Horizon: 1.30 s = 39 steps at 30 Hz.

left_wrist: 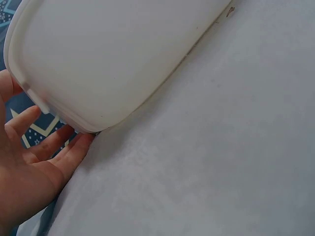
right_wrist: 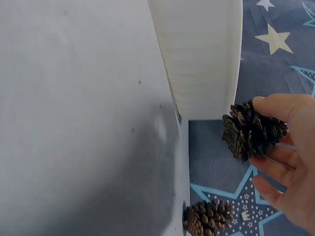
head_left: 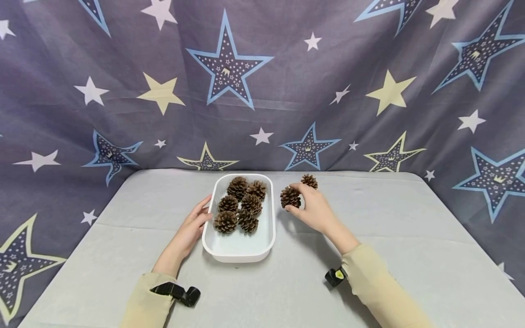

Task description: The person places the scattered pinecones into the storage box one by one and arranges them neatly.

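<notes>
Between the thumb and fingers of my right hand [head_left: 313, 209] a brown pine cone [head_left: 290, 197] is pinched, held above the table just right of a white rectangular container [head_left: 242, 250]. The right wrist view shows that same pine cone [right_wrist: 248, 132] raised beside the container's wall [right_wrist: 202, 64]. Several pine cones [head_left: 251, 205] sit in the back and middle of the container. My left hand [head_left: 192, 230] rests against the container's left side, its fingers fairly straight. In the left wrist view, the left hand's fingers [left_wrist: 69, 152] touch the container's outer wall [left_wrist: 118, 59].
One more pine cone [head_left: 309, 181] stands on the table behind my right hand. A pale grey cloth covers the table [head_left: 389, 218]. Right behind its far edge hangs a dark curtain [head_left: 262, 114] with stars.
</notes>
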Tool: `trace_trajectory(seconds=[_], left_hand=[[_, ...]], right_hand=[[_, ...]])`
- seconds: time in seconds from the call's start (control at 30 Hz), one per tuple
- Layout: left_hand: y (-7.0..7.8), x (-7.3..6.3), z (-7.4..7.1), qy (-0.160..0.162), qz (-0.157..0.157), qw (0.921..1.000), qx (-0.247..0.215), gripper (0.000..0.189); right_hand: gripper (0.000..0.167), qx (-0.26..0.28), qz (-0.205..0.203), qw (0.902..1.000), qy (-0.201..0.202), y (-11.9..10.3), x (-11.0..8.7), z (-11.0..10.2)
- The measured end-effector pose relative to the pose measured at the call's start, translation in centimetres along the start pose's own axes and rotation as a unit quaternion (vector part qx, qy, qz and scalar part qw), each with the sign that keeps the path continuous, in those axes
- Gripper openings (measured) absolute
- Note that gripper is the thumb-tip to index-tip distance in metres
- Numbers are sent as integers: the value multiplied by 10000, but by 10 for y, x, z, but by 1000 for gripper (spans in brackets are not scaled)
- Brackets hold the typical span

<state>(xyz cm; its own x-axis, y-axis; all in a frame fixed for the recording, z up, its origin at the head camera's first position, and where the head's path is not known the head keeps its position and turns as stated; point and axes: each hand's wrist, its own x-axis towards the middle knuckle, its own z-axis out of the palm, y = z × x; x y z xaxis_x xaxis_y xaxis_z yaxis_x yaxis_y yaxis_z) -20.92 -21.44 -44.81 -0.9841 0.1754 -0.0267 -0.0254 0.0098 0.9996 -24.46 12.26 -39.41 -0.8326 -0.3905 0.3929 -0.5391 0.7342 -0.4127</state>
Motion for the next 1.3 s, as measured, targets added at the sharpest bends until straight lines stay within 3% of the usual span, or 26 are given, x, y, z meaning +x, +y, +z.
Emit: trace_trajectory(seconds=[0.37,0.63,0.8,1.07,1.3], left_hand=[[-1,0,0,17,28,10000,-22,57],[2,0,1,-13,32,10000,-21,58],[3,-1,1,-17,-1,10000,-9,58],[3,-2,1,0,-9,10000,-1,58],[3,-2,1,-13,9,10000,-65,58]], right_hand=[[61,0,-318,9995,82,-25,-1,-1],[57,-410,-797,9957,227,-34,0,-2],[58,-265,-859,9957,235,-42,-1,-4],[58,176,-1165,9930,22,-64,-1,2],[57,353,-1075,9921,-548,-83,-3,16]])
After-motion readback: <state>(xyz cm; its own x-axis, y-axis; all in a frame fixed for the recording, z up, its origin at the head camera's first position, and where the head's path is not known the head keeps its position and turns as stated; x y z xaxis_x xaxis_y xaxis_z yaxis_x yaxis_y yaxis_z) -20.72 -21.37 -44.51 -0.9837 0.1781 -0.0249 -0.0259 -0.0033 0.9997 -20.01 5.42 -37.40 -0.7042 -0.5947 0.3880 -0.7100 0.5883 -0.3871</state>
